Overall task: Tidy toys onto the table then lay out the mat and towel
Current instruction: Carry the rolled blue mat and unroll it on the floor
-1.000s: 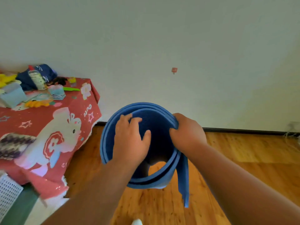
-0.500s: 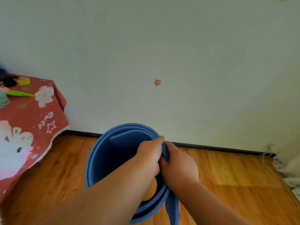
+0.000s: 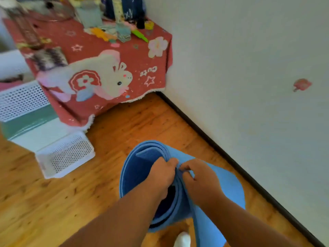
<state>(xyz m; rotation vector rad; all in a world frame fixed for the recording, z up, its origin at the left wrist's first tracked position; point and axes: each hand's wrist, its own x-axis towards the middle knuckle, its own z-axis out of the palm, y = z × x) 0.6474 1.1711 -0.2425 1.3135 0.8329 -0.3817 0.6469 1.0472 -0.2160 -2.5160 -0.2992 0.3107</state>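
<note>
A rolled blue mat (image 3: pixel 135 172) stands on end above the wooden floor, seen from the top. My left hand (image 3: pixel 162 173) grips the roll's rim from the inside. My right hand (image 3: pixel 199 177) pinches the loose outer edge, which has peeled away and hangs to the right. The table (image 3: pixel 99 50), draped in a red rabbit-print cloth, stands at the upper left with several toys (image 3: pixel 114 31) piled at its far side. No towel can be made out.
A white perforated basket (image 3: pixel 65 155) lies on the floor left of the mat. A larger white and teal bin (image 3: pixel 23 111) sits beside the table. The wall and dark skirting board (image 3: pixel 231 157) run diagonally on the right. A foot in a white sock (image 3: pixel 182 239) shows below.
The view has swung left and tilted down, bringing the table and baskets into sight. My hands have come together on the rim, and the mat's outer layer has loosened to the right.
</note>
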